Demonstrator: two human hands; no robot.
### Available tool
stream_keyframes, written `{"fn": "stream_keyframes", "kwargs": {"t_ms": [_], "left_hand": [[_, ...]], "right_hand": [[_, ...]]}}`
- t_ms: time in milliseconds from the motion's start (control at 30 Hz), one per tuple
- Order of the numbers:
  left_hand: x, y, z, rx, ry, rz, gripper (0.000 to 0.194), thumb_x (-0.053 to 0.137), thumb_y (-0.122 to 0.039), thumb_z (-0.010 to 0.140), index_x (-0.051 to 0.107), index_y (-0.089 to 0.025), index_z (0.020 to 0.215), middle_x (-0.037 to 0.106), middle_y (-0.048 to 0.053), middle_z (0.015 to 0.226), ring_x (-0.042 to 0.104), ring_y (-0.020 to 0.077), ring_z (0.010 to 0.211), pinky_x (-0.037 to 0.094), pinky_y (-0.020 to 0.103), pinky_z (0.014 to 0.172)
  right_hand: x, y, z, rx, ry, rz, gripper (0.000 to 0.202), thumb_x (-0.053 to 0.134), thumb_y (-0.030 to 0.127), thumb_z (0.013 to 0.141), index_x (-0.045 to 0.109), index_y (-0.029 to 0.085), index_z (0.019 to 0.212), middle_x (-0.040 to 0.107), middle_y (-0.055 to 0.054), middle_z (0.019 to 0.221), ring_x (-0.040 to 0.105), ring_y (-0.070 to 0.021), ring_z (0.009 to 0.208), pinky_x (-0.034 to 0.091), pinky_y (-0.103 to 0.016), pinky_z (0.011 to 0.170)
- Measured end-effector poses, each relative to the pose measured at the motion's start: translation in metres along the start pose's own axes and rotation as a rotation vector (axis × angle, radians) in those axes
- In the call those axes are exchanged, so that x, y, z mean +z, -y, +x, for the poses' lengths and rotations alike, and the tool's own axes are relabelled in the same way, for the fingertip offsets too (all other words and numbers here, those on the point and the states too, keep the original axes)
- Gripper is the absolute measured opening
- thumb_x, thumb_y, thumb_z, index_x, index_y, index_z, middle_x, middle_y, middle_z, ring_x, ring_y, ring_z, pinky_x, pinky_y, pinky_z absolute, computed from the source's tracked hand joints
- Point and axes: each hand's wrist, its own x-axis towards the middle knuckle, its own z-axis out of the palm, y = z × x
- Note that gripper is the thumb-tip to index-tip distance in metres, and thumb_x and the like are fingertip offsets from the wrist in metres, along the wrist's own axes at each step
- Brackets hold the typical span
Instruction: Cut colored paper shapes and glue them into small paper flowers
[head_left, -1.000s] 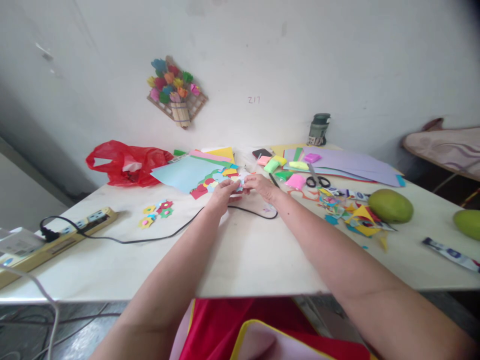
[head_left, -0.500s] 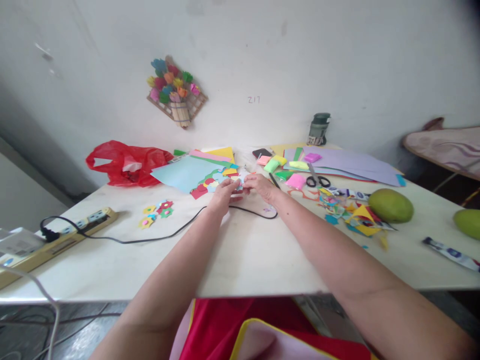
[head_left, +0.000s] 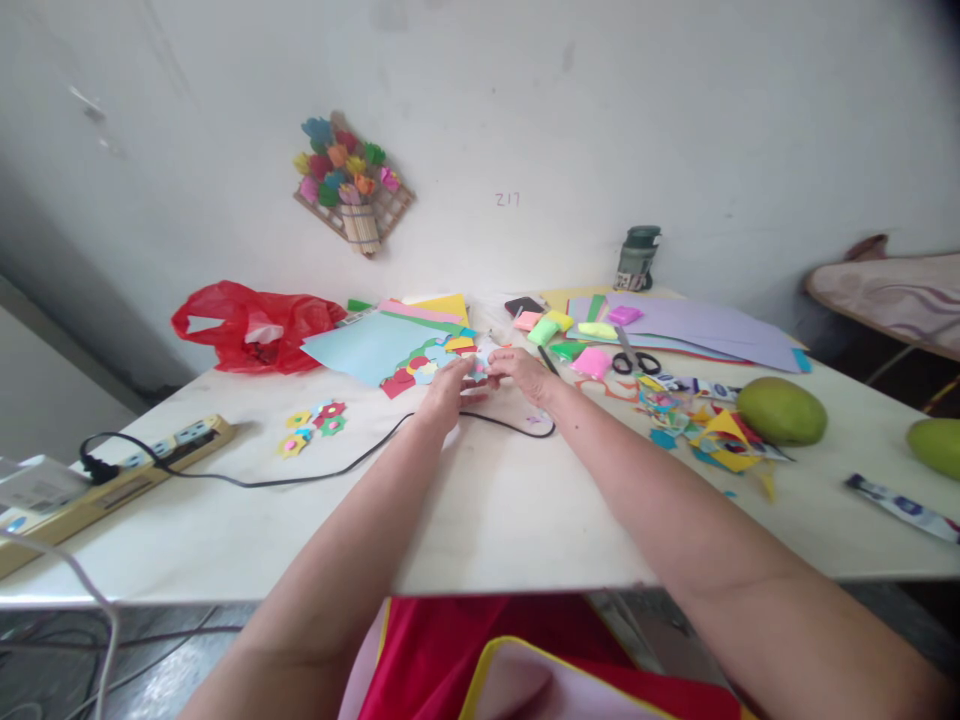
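Near the middle of the table, my left hand [head_left: 450, 388] and my right hand [head_left: 523, 374] meet around a small light blue paper flower [head_left: 480, 369] with a pink centre. The thumb and fingers of each hand pinch it from its two sides; the fingertips partly hide it. Just beyond my left hand lie coloured paper cutouts [head_left: 397, 382] in red, yellow, green and blue. Several finished-looking paper flowers [head_left: 330, 426] rest to the left. A black cable [head_left: 517, 431] loops on the table just below my hands.
Scissors [head_left: 636, 362], soft clay packs [head_left: 592, 362], paper scraps [head_left: 724, 440], a green mango-like fruit [head_left: 781, 411] and a glue tube [head_left: 904, 507] lie to the right. A red plastic bag [head_left: 259, 325], paper sheets [head_left: 364, 345] and a power strip [head_left: 120, 490] are left.
My fingers shift very slightly around the light blue paper flower, and more of its pink centre shows. The rest stays in place.
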Motion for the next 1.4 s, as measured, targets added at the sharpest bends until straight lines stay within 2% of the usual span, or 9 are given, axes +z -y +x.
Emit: {"fn": "stream_keyframes", "kwargs": {"t_ms": [200, 400, 533, 767, 1000, 1233, 1400], "left_hand": [[-0.0031, -0.0015, 0.0010, -0.007, 0.064, 0.052, 0.040, 0.067, -0.044, 0.063, 0.061, -0.017, 0.092, 0.063, 0.007, 0.083, 0.062, 0.0203, 0.076, 0.049, 0.034, 0.068], [-0.0073, -0.0025, 0.0023, 0.046, 0.067, 0.125, 0.034, 0.068, -0.044, 0.062, 0.062, -0.016, 0.081, 0.061, 0.010, 0.099, 0.060, 0.0201, 0.084, 0.048, 0.034, 0.071], [-0.0071, -0.0048, 0.0016, 0.063, 0.084, 0.175, 0.030, 0.066, -0.043, 0.063, 0.063, -0.017, 0.079, 0.061, 0.010, 0.100, 0.059, 0.0225, 0.091, 0.049, 0.035, 0.071], [-0.0060, -0.0078, -0.0010, 0.089, 0.082, 0.210, 0.027, 0.067, -0.041, 0.060, 0.059, -0.015, 0.065, 0.056, 0.010, 0.116, 0.058, 0.0228, 0.092, 0.048, 0.035, 0.071], [-0.0050, -0.0089, -0.0025, 0.086, 0.050, 0.206, 0.026, 0.066, -0.041, 0.061, 0.061, -0.016, 0.069, 0.056, 0.010, 0.118, 0.056, 0.0248, 0.097, 0.048, 0.035, 0.071], [-0.0059, -0.0075, -0.0015, 0.086, 0.083, 0.238, 0.028, 0.066, -0.042, 0.060, 0.057, -0.016, 0.068, 0.053, 0.007, 0.123, 0.057, 0.0222, 0.093, 0.048, 0.036, 0.073], [-0.0055, -0.0082, -0.0021, 0.091, 0.084, 0.252, 0.027, 0.065, -0.042, 0.062, 0.057, -0.016, 0.068, 0.055, 0.007, 0.121, 0.057, 0.0217, 0.093, 0.048, 0.035, 0.073]], "right_hand": [[-0.0029, 0.0000, 0.0003, -0.001, 0.066, 0.001, 0.015, 0.055, 0.022, 0.065, 0.049, 0.017, 0.052, 0.049, 0.004, 0.048, 0.047, -0.0109, 0.052, 0.037, -0.028, 0.059], [-0.0043, -0.0002, 0.0008, 0.001, 0.084, 0.003, 0.014, 0.055, 0.025, 0.066, 0.053, 0.017, 0.054, 0.054, 0.001, 0.051, 0.050, -0.0123, 0.053, 0.039, -0.029, 0.060], [-0.0043, 0.0006, -0.0003, -0.014, 0.095, -0.003, 0.017, 0.055, 0.027, 0.067, 0.053, 0.017, 0.054, 0.053, 0.002, 0.050, 0.050, -0.0119, 0.053, 0.039, -0.029, 0.061], [-0.0034, 0.0012, -0.0011, 0.011, 0.097, -0.007, 0.019, 0.056, 0.027, 0.066, 0.052, 0.017, 0.051, 0.051, 0.002, 0.050, 0.050, -0.0114, 0.051, 0.039, -0.029, 0.059], [-0.0035, 0.0020, -0.0017, -0.006, 0.106, 0.028, 0.019, 0.056, 0.031, 0.068, 0.054, 0.016, 0.056, 0.053, 0.001, 0.054, 0.050, -0.0116, 0.052, 0.041, -0.029, 0.058], [-0.0024, 0.0020, -0.0015, 0.015, 0.073, 0.010, 0.019, 0.058, 0.030, 0.065, 0.052, 0.016, 0.054, 0.051, 0.002, 0.051, 0.050, -0.0117, 0.051, 0.040, -0.028, 0.056], [-0.0033, 0.0019, -0.0010, -0.009, 0.100, 0.012, 0.018, 0.056, 0.030, 0.065, 0.054, 0.015, 0.055, 0.053, 0.001, 0.052, 0.051, -0.0119, 0.050, 0.040, -0.027, 0.055]]}}
